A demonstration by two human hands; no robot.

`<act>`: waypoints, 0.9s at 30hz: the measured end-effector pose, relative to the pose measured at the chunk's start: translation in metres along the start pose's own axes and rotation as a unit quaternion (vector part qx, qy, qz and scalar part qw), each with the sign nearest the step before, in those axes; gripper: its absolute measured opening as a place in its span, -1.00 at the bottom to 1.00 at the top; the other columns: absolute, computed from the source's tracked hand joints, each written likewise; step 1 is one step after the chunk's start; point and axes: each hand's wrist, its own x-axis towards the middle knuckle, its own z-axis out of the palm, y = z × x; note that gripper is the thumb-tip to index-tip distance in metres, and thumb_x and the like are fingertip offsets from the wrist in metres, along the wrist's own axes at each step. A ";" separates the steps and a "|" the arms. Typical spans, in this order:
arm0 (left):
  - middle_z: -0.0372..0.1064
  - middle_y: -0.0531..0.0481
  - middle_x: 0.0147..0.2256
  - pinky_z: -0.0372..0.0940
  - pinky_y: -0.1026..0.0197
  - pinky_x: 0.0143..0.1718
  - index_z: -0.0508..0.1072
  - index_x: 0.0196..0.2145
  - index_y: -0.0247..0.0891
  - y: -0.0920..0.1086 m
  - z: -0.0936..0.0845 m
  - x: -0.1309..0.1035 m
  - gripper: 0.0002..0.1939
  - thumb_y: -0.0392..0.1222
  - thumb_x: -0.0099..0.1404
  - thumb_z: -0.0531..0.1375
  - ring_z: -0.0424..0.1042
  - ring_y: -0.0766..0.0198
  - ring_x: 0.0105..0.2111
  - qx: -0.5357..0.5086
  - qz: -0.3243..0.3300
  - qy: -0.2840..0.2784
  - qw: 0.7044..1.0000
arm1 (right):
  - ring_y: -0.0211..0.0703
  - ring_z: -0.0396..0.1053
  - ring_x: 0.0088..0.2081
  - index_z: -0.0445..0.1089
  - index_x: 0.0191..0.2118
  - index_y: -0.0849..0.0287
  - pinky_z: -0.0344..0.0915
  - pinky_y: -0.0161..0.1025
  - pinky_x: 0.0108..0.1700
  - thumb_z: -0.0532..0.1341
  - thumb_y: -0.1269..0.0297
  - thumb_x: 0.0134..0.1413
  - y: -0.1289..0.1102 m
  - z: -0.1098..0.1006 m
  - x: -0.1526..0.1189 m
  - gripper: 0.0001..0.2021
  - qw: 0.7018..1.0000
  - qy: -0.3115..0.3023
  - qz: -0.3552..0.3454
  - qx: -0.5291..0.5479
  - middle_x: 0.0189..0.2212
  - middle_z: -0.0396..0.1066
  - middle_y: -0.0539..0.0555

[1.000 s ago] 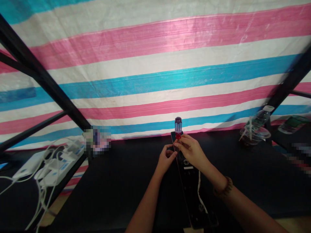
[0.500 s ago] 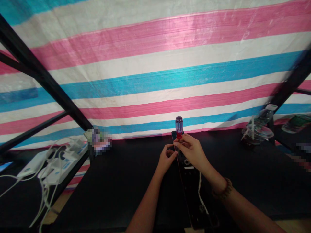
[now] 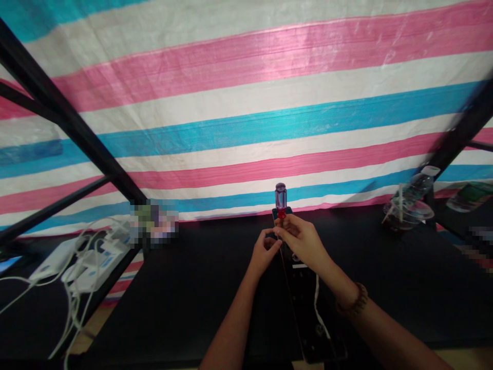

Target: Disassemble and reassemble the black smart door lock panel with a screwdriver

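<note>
White cord (image 3: 316, 303) slack on the long black panel (image 3: 302, 311), near end, clear of wandering fingers. Left hand (image 3: 265, 253) half-curled at its left edge, maybe steadying, can't tell if gripping; right hand (image 3: 304, 240) pinches the screwdriver (image 3: 281, 198) upright over its far end, probably for straightness.

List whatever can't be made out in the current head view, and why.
All in the head view:
- Screwdriver tip: hidden by the right hand.
- Whether the left hand grips the black panel or only touches it: too small and dim.
- Item at the table's far left corner: pixelated.
- Blue-lit thing: cut off by the left edge.
</note>
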 end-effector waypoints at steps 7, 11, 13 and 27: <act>0.33 0.12 -0.50 0.18 0.30 -0.46 0.30 -0.02 -0.24 0.000 0.000 0.000 -0.42 0.15 0.14 0.33 0.34 0.34 -0.53 0.006 0.002 -0.001 1.000 | -0.14 0.51 -0.37 0.43 -0.32 0.15 0.39 -0.25 -0.31 0.23 0.18 0.13 0.001 -0.004 0.000 -0.85 1.000 -0.005 0.011 0.009 -0.38 0.56 0.09; 0.34 0.12 -0.51 0.17 0.31 -0.47 0.30 -0.04 -0.25 -0.001 0.000 0.001 -0.42 0.13 0.13 0.33 0.34 0.35 -0.53 0.005 0.003 0.004 1.000 | -0.11 0.53 -0.27 0.46 -0.22 0.16 0.42 -0.21 -0.22 0.17 0.19 0.20 -0.001 -0.006 0.001 -0.81 0.999 -0.036 -0.008 -0.010 -0.31 0.56 0.11; 0.36 0.12 -0.50 0.19 0.30 -0.45 0.30 -0.03 -0.25 -0.002 -0.001 0.002 -0.43 0.12 0.14 0.33 0.36 0.35 -0.52 0.002 0.001 0.002 1.000 | -0.13 0.50 -0.32 0.47 -0.29 0.15 0.42 -0.23 -0.25 0.23 0.18 0.14 0.000 -0.004 0.002 -0.84 0.999 -0.020 -0.018 -0.022 -0.35 0.53 0.09; 0.43 0.08 -0.47 0.24 0.30 -0.44 0.31 -0.04 -0.23 0.003 -0.002 0.002 -0.42 0.10 0.10 0.36 0.41 0.30 -0.48 -0.014 -0.015 0.000 1.000 | -0.15 0.50 -0.32 0.45 -0.26 0.15 0.41 -0.24 -0.23 0.20 0.29 0.14 -0.006 -0.004 0.001 -0.90 0.998 -0.010 -0.041 -0.038 -0.32 0.52 0.08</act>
